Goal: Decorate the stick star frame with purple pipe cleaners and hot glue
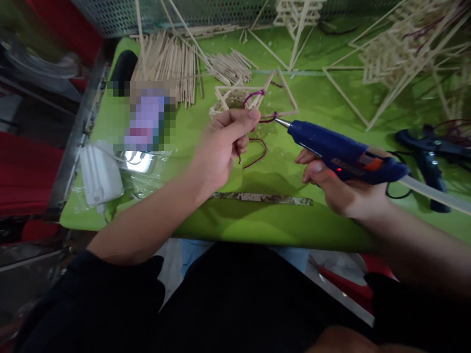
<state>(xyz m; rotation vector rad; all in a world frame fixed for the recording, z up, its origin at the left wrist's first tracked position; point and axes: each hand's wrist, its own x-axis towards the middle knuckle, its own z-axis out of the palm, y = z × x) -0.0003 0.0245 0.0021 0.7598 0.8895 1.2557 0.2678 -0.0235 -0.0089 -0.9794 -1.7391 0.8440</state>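
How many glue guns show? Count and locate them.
1: the glue gun in the right hand, nozzle close to the purple cord near the left hand. No other shows.

The scene is viewed by a single head-worn camera, placed above the near edge of the green counter (pixel 272 228) and pitched forward and down. The counter is seen from close by; the wearer's torso (pixel 239 304) is caught at its near side, a perforated panel (pixel 117 19) at its far side.
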